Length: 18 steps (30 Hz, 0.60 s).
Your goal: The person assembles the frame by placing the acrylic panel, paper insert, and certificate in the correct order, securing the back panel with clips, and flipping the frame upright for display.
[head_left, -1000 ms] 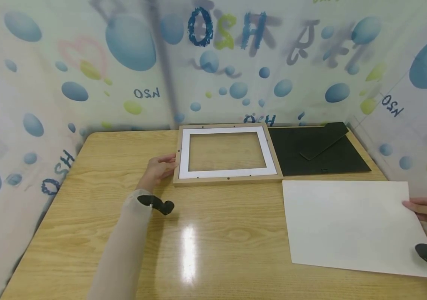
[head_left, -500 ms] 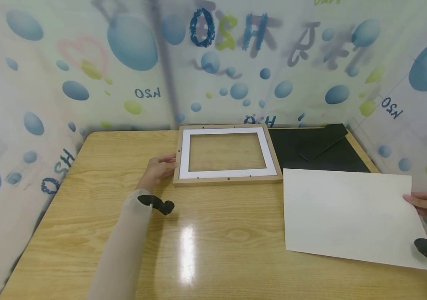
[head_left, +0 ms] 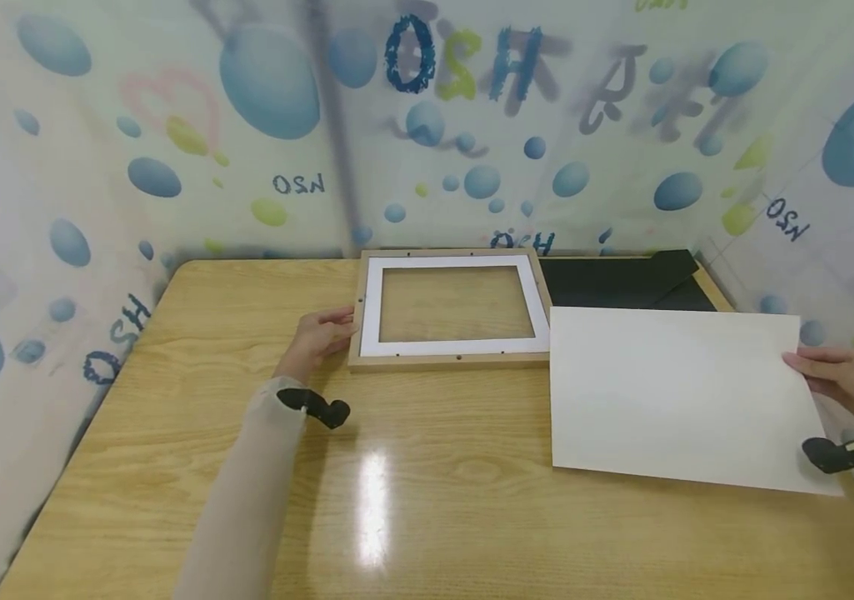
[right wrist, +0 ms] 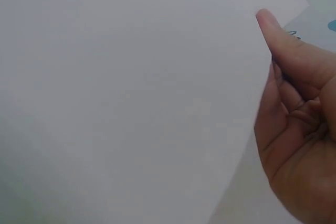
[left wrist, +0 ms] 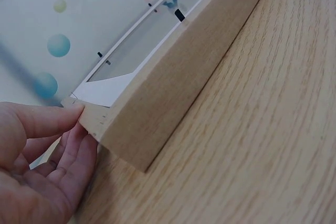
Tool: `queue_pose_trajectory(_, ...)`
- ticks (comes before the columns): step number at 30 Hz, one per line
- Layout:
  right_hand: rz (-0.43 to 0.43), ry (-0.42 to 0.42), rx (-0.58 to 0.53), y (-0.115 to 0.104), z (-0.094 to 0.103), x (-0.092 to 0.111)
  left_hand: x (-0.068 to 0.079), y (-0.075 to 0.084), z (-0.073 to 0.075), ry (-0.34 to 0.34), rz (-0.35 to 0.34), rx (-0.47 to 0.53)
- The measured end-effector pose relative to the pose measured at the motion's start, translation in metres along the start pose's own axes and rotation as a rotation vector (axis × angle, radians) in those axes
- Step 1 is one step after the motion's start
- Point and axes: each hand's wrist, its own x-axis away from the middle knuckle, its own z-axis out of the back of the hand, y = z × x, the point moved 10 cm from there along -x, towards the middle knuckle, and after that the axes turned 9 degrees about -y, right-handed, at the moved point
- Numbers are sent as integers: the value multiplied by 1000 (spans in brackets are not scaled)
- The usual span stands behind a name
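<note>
A light wooden picture frame point(head_left: 449, 363) with a white mat point(head_left: 371, 308) inside lies at the back middle of the table in the head view. My left hand point(head_left: 319, 340) holds its left side, thumb on top and fingers curled against the side, as the left wrist view shows at the wooden edge point(left wrist: 157, 103). At the right, my right hand point(head_left: 850, 383) pinches the right edge of a large white sheet point(head_left: 681, 400), thumb over its face and fingers behind. The sheet's left edge overlaps the frame's right front corner in the head view.
A black backing board point(head_left: 599, 279) with a fold-out stand leg point(head_left: 674, 267) lies right of the frame, partly covered by the sheet. Patterned cloth walls point(head_left: 471, 150) stand close around the back and sides of the wooden table point(head_left: 441, 500).
My right hand has moved the white sheet up and left, so it now covers more of the black backing board and overlaps the frame's corner. The left hand and frame stay in place.
</note>
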Motion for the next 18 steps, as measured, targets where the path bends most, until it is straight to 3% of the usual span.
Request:
queue_pose_trajectory(8,-88,-10,65,10,8,-32,2,1,1,8,3,-8)
queue_pose_trajectory(16,-80,-14,100,-34,-21,-39,3,1,1,-1,-1,7)
queue_pose_trajectory(18,-83,-12,35,-43,-26,-42,2,0,2,12,3,13)
